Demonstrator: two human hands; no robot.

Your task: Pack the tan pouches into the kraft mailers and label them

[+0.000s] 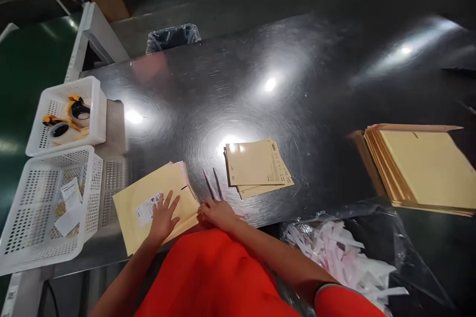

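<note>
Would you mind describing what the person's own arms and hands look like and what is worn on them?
Both forearms are bare, and the left hand and right hand wear no gloves. No ring, watch or bracelet can be seen. The red top is short-sleeved; the right sleeve ends in a thin grey edging.

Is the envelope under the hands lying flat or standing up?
Flat. The envelope lies label-up on the table, left hand spread on it, right hand at its edge.
</note>
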